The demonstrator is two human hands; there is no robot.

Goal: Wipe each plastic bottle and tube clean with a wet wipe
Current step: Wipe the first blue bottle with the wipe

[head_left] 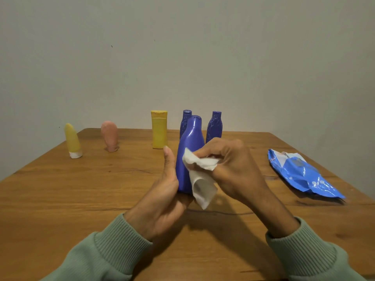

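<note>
A large blue plastic bottle stands upright above the table's middle, held at its base by my left hand, thumb up along its left side. My right hand pinches a crumpled white wet wipe and presses it against the bottle's front. Behind it stand two smaller blue bottles and a yellow bottle. Further left, a pink tube and a yellow tube stand on their caps.
A blue wet-wipe pack lies on the wooden table at the right, its flap open. A plain wall stands behind the table's far edge. Green sleeves cover both my forearms.
</note>
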